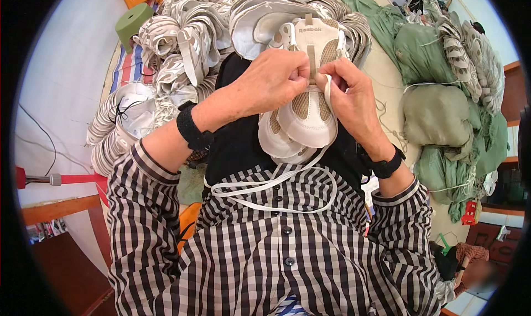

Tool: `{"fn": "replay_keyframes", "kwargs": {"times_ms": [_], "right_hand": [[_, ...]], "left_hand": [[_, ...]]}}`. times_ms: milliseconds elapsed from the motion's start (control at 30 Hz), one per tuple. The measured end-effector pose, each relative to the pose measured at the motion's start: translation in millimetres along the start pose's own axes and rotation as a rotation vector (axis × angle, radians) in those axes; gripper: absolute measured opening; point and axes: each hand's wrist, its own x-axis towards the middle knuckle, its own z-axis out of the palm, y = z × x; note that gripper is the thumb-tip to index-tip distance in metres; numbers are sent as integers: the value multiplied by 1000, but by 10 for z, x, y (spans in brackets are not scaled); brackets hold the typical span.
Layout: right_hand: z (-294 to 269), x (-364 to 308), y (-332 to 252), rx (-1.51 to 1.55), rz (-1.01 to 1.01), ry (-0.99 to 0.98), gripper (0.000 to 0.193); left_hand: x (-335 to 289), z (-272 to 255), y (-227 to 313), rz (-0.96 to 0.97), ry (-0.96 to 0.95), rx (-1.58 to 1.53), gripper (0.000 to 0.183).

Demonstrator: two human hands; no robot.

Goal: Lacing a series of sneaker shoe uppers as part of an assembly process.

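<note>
On my lap lies a white and beige shoe upper (306, 119) with tan mesh panels, its toe pointing toward me and its tongue (318, 37) away. Another pale upper (271, 136) shows partly beneath it. Over the throat of the top upper, my left hand (276, 79) is closed in a pinch; what its fingertips grip is hidden. Just to the right, my right hand (352, 95) is closed, pinching a white shoelace (271, 184). Below the toe, the lace's slack loops across my checked shirt.
Piles of nested pale shoe uppers (160, 75) crowd the far left and far middle. A green stool (133, 22) stands at far left. Green cloth bundles (437, 115) line the right side. A red-handled rod (72, 179) juts in from the left.
</note>
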Motion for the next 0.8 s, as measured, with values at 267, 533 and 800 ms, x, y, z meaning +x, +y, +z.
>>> {"fn": "replay_keyframes", "kwargs": {"times_ms": [267,533,800], "right_hand": [[-138,34,-105,434,131,-99,38],[-109,-30,-37,459,111,-172,32],[-118,-108,-74,440,162,-248,21]], "left_hand": [[-181,-88,-99,125,13,227,12],[-1161,-456,-493,-249,101,168,9],[-466,-137,-144,-272,234,-212,27]]}}
